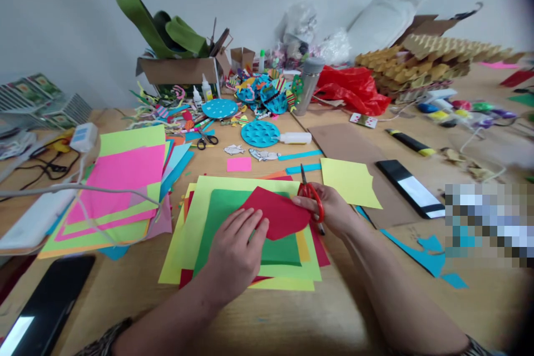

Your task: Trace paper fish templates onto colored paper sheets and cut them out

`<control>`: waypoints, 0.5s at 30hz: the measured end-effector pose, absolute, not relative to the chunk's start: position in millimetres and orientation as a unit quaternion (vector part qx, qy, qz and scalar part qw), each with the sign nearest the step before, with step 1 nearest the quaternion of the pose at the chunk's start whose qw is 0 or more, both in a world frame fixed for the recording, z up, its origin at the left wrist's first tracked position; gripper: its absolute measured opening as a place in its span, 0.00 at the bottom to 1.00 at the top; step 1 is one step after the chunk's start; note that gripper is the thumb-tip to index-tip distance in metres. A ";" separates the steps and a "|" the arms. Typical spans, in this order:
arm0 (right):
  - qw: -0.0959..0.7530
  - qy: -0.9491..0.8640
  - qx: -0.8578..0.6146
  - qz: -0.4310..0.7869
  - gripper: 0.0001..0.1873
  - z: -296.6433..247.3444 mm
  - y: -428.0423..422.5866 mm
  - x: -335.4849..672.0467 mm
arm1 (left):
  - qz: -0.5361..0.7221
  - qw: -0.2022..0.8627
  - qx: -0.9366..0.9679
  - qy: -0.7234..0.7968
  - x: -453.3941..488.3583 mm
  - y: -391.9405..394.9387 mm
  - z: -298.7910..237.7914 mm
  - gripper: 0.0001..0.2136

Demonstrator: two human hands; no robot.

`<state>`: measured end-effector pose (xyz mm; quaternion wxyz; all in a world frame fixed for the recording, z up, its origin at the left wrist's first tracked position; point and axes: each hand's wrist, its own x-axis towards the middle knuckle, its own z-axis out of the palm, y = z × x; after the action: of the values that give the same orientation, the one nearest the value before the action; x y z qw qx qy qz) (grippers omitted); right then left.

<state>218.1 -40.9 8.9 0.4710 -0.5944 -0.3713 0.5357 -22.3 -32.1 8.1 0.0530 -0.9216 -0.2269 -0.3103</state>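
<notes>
**Red paper piece under scissors: handling and grip**

Red paper piece [277, 212], folded or cut to a rounded lower edge, lying atop green sheet [233, 233] on stack of coloured paper [183, 256] at middle of wooden table [292, 317]. Left hand [236, 253] spread flat, fingertips pressing left corner of the piece, pinning it to the stack. Right hand [334, 211] closed through loops of red-handled scissors [311, 203], blade tips pointing away from body, just beside right edge of the piece; blades apparently closed or nearly so.

Judged light, thin, easily creased, prone to sliding on smooth sheets below. Best held near an edge, close beside any cut line, with flat finger pressure rather than a pinch. Likely to tear or buckle under a hard tug.

Elsewhere: yellow sheet [350, 181] just beyond right hand; pink and yellow paper pile [120, 183] well to left; small black scissors [206, 141] farther back.
</notes>
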 end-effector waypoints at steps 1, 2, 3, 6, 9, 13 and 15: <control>0.464 -0.372 -0.588 0.548 0.25 8.7 -41.3 218.9 | -0.313 0.056 -0.920 -0.231 -22.8 -29.6 7.5 0.17; 0.457 -0.375 -0.581 0.560 0.23 7.9 -41.5 219.4 | -0.315 0.058 -0.918 -0.235 -23.1 -27.3 7.4 0.17; 0.453 -0.376 -0.575 0.568 0.23 6.9 -41.6 219.6 | -0.320 0.057 -0.915 -0.240 -23.4 -25.2 7.6 0.17; 0.500 -0.370 -0.564 0.543 0.20 5.0 -41.3 217.4 | -0.352 -0.005 -0.889 -0.293 -23.1 -20.2 8.7 0.21; 0.617 -0.355 -0.537 0.453 0.17 6.9 -41.6 211.5 | -0.433 -0.202 -0.788 -0.388 -20.9 -15.5 7.5 0.29; 0.681 -0.354 -0.514 0.384 0.15 9.4 -45.0 200.5 | -0.479 -0.608 -0.512 -0.372 -14.8 -12.2 5.6 0.28; 0.662 -0.369 -0.527 0.385 0.15 8.6 -47.2 193.4 | -0.443 -0.726 -0.414 -0.324 -11.0 -13.6 6.6 0.29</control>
<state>193.4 -47.2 8.6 0.6619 -0.5267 -0.3692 0.3848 -11.0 -13.6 6.6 -0.7264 -0.4139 -0.3242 -0.4425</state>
